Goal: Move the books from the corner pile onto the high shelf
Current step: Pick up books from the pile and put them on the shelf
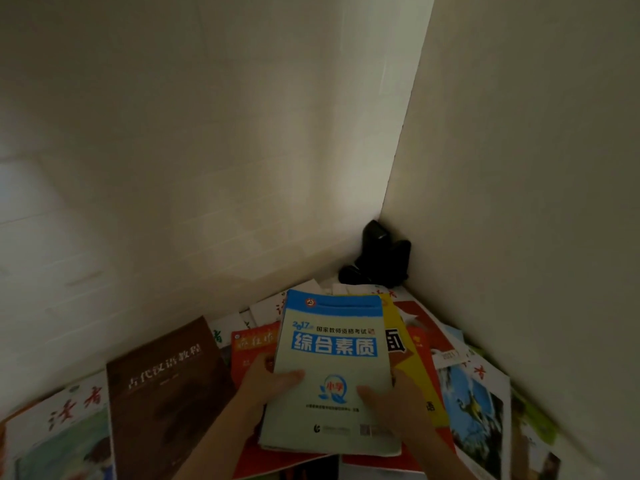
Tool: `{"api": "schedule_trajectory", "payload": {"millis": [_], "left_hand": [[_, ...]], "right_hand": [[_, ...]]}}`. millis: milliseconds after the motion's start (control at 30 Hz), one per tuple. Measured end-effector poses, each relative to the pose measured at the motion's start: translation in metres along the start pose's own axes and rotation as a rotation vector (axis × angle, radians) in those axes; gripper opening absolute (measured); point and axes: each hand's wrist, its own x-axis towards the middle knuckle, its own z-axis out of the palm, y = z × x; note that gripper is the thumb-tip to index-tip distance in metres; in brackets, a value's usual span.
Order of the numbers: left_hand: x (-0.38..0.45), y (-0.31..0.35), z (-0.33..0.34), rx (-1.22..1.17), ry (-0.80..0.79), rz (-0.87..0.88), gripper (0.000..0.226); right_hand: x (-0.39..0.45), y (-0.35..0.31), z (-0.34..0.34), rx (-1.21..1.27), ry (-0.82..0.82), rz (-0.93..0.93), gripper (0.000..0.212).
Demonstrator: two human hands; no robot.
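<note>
Blue book: I am gripping it with my left hand and right hand, thumbs on its cover, above the corner pile. Dark object sitting in the wall corner.

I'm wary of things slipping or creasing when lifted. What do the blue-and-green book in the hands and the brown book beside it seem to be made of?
Blue-and-green book: looks like a paper softcover, fairly matt; its thin cover edges look slightly worn. Brown book: probably a paper or card cover, matt, with no glare; the dim light leaves it open.
</note>
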Motion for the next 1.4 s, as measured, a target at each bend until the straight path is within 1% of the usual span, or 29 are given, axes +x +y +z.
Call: {"api": "schedule_trajectory", "payload": {"millis": [33, 133, 200, 267, 333, 400, 433, 500, 567, 633, 700, 767, 800, 833, 900, 967, 1067, 1133, 1200, 1267, 1300, 1333, 1367, 1400], "left_hand": [[0.001, 0.004, -0.001, -0.038, -0.008, -0.015, 0.059], [0.006, 0.007, 0.004, -0.115, -0.079, -0.071, 0.073], [0.003, 0.005, 0.014, -0.095, -0.100, -0.054, 0.055], [-0.002, 0.002, 0.024, -0.063, -0.085, -0.027, 0.045], [-0.004, 0.003, 0.028, -0.071, -0.073, -0.016, 0.045], [-0.006, 0.009, 0.034, -0.112, -0.082, -0.023, 0.044], [-0.008, 0.012, 0.039, -0.148, -0.093, -0.035, 0.040], [-0.014, 0.020, 0.057, -0.262, -0.133, -0.084, 0.033], [-0.017, 0.024, 0.078, -0.308, -0.175, -0.110, 0.034], [-0.010, 0.021, 0.093, -0.151, -0.140, -0.039, 0.040], [-0.002, 0.013, 0.098, 0.076, -0.066, 0.063, 0.047], [0.002, 0.005, 0.096, 0.339, 0.052, 0.074, 0.067], [0.000, 0.004, 0.096, 0.422, 0.110, 0.056, 0.077], [0.001, 0.002, 0.095, 0.437, 0.132, 0.046, 0.082], [0.004, 0.003, 0.093, 0.365, 0.097, 0.044, 0.080], [0.005, 0.006, 0.093, 0.220, 0.061, 0.025, 0.078], [0.003, 0.013, 0.094, 0.032, 0.069, 0.009, 0.071], [0.001, 0.020, 0.094, -0.085, 0.037, -0.025, 0.071], [0.001, 0.026, 0.093, -0.160, 0.000, -0.020, 0.078], [-0.001, 0.031, 0.094, -0.179, 0.001, 0.014, 0.089], [-0.005, 0.034, 0.095, -0.214, 0.005, 0.037, 0.090], [-0.005, 0.034, 0.097, -0.279, -0.010, 0.007, 0.097], [-0.008, 0.037, 0.099, -0.355, -0.033, -0.042, 0.093], [-0.007, 0.038, 0.102, -0.379, -0.047, -0.081, 0.078]], "right_hand": [[0.002, 0.001, -0.003, 0.054, 0.004, 0.041, 0.029], [0.010, -0.002, -0.018, 0.215, -0.025, 0.115, 0.025], [0.014, -0.003, -0.023, 0.234, -0.091, 0.113, 0.023], [0.014, -0.007, -0.025, 0.211, -0.137, 0.107, 0.025], [0.018, -0.007, -0.028, 0.128, -0.139, 0.094, 0.025], [0.024, -0.010, -0.042, 0.100, -0.113, 0.071, 0.020], [0.027, -0.015, -0.054, 0.095, -0.102, 0.063, 0.019], [0.039, -0.027, -0.080, 0.080, -0.088, 0.042, 0.022], [0.053, -0.033, -0.100, 0.015, -0.082, 0.045, 0.026], [0.064, -0.025, -0.105, -0.070, -0.075, 0.057, 0.030], [0.068, -0.002, -0.099, -0.144, -0.101, 0.068, 0.036], [0.065, 0.016, -0.092, -0.162, -0.138, 0.085, 0.030], [0.063, 0.020, -0.091, -0.158, -0.150, 0.076, 0.024], [0.062, 0.022, -0.090, -0.156, -0.151, 0.059, 0.019], [0.062, 0.023, -0.089, -0.174, -0.146, 0.031, 0.017], [0.062, 0.022, -0.088, -0.195, -0.154, 0.008, 0.021], [0.061, 0.025, -0.088, -0.136, -0.137, 0.006, 0.022], [0.060, 0.026, -0.088, -0.088, -0.119, 0.013, 0.019], [0.061, 0.028, -0.088, -0.034, -0.105, 0.026, 0.018], [0.064, 0.032, -0.089, 0.047, -0.091, 0.038, 0.020], [0.065, 0.034, -0.090, 0.086, -0.088, 0.040, 0.021], [0.065, 0.035, -0.090, 0.114, -0.087, 0.043, 0.021], [0.065, 0.036, -0.091, 0.133, -0.087, 0.044, 0.021], [0.066, 0.038, -0.090, 0.147, -0.085, 0.040, 0.021]]}}
